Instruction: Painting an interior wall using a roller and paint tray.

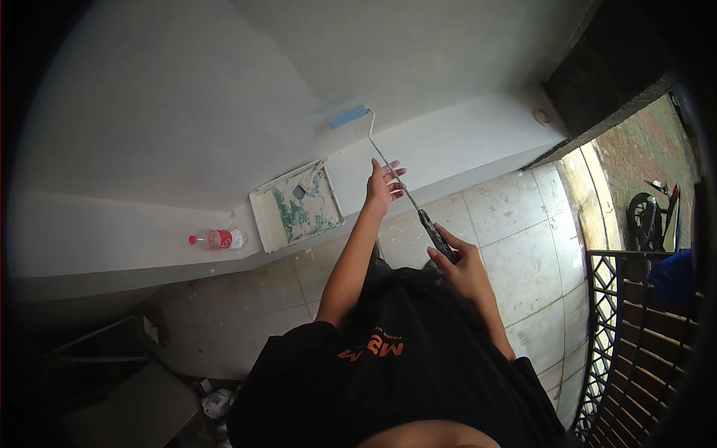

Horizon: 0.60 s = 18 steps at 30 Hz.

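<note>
A small paint roller with a light blue sleeve (348, 117) is held up toward the pale wall; I cannot tell if the sleeve touches it. Its bent metal rod runs down to a black handle (436, 235), which my right hand (464, 263) grips. My left hand (383, 188) is open with fingers spread beside the rod, which crosses in front of it; whether they touch is unclear. Left of that hand, a paint tray (340, 196) smeared with white and green rests on the white ledge (439, 137). A flat scraper-like tool (312, 176) lies in the tray.
A clear plastic bottle with a red cap and label (216, 240) lies on the ledge left of the tray. A roll of tape (541, 117) sits at the ledge's far right. Stained floor tiles (515, 216) lie below. Right are a slatted metal gate (635, 343) and a dark wheel (644, 220).
</note>
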Available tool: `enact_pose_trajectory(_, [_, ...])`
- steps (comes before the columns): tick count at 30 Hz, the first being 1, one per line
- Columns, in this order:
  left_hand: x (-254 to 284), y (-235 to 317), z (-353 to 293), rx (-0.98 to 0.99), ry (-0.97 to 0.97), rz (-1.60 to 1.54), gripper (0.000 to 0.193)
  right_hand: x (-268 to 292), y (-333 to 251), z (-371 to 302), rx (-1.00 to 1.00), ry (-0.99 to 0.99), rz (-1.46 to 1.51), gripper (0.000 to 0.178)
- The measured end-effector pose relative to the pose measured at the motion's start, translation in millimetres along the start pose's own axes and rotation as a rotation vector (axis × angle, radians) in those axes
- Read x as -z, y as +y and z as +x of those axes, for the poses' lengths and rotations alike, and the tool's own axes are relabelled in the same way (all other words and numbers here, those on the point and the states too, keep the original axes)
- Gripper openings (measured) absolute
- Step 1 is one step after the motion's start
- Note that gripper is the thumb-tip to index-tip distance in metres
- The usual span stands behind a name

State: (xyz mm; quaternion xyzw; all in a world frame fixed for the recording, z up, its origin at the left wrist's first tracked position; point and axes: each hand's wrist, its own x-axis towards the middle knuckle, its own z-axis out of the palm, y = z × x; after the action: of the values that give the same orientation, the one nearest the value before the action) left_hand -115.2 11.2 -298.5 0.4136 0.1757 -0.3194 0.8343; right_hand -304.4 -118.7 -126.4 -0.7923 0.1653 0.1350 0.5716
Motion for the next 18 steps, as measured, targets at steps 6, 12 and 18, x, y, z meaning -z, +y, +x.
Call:
enact_pose_trajectory(6, [-9, 19, 33, -0.199, 0.109, -0.192, 0.033, -48, -4, 33, 0.002, 0.040, -0.063, 0.052])
enact_pose_trajectory(12, [26, -5, 60, -0.063, 0.217, -0.208, 0.033, -85, 20, 57, 0.001, 0.086, -0.238, 0.057])
enact_pose_trajectory(18, [-14, 61, -13, -0.118, 0.064, -0.363, 0.028, -84, -65, 10, 0.132, 0.126, -0.139, 0.056])
